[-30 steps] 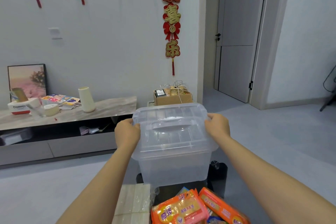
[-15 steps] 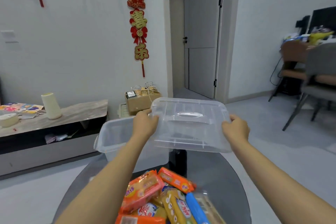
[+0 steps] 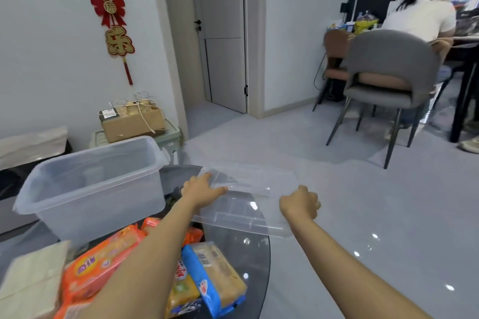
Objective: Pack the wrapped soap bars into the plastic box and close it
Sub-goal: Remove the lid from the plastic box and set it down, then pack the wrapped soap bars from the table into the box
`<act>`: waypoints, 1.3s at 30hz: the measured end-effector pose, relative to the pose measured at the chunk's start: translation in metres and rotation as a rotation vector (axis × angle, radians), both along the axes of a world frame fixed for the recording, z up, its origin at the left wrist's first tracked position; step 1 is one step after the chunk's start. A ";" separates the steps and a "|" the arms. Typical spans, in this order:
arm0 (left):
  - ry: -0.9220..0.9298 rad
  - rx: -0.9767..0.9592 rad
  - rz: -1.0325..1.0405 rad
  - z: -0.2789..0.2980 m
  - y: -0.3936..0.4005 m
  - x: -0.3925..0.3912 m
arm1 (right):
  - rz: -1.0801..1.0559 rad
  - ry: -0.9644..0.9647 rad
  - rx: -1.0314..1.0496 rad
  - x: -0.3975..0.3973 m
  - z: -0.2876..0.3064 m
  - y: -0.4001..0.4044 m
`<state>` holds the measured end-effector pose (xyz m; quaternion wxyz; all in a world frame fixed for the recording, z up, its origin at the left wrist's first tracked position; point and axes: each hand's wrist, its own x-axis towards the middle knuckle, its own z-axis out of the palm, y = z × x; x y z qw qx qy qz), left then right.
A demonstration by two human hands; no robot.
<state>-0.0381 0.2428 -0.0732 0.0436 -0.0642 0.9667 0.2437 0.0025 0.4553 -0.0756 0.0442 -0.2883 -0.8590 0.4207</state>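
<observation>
The clear lid (image 3: 248,204) is held between both hands, just right of the plastic box (image 3: 90,186) and over the far right edge of the round dark glass table (image 3: 248,261); the left hand (image 3: 201,190) grips its left edge with fingers laid on top; the right hand (image 3: 299,203) is closed on its right edge; the box stands open on the table, nothing visible inside; the wrapped soap bars (image 3: 207,274) lie heaped nearer the camera than the box, partly under the left forearm.
</observation>
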 end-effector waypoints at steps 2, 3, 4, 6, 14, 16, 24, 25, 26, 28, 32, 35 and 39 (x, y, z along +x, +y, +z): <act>-0.021 0.000 0.011 -0.010 -0.003 -0.007 | 0.004 -0.021 -0.011 -0.002 -0.014 -0.007; -0.032 0.012 0.016 -0.014 -0.006 -0.011 | 0.006 -0.028 -0.012 -0.003 -0.020 -0.011; -0.043 0.028 0.017 -0.016 -0.008 -0.013 | 0.012 -0.031 -0.009 -0.004 -0.024 -0.015; -0.061 0.056 0.014 -0.023 -0.013 -0.020 | 0.041 -0.043 -0.003 -0.009 -0.033 -0.021; -0.159 -0.092 -0.041 -0.050 -0.042 -0.040 | 0.292 -0.112 0.226 -0.016 -0.066 -0.052; -0.177 -0.143 -0.049 -0.052 -0.045 -0.041 | 0.336 -0.093 0.306 -0.014 -0.073 -0.057; -0.126 -0.226 -0.068 -0.048 -0.027 -0.025 | 0.415 -0.074 0.458 -0.004 -0.076 -0.065; -0.109 -0.214 -0.068 -0.045 -0.023 -0.019 | 0.428 -0.068 0.484 -0.003 -0.073 -0.065; -0.089 -0.194 -0.070 -0.043 -0.018 -0.015 | 0.440 -0.050 0.509 -0.002 -0.070 -0.065; -0.031 -0.131 -0.075 -0.030 -0.010 -0.003 | 0.474 0.028 0.545 0.002 -0.058 -0.069; 0.130 -0.010 -0.104 0.006 -0.016 0.022 | 0.568 0.197 0.591 0.010 -0.030 -0.090; 0.287 0.015 -0.077 0.037 -0.036 0.045 | 0.631 0.294 0.597 0.011 -0.005 -0.112; 0.493 -0.010 0.006 0.067 -0.070 0.068 | 0.705 0.441 0.613 0.006 0.025 -0.146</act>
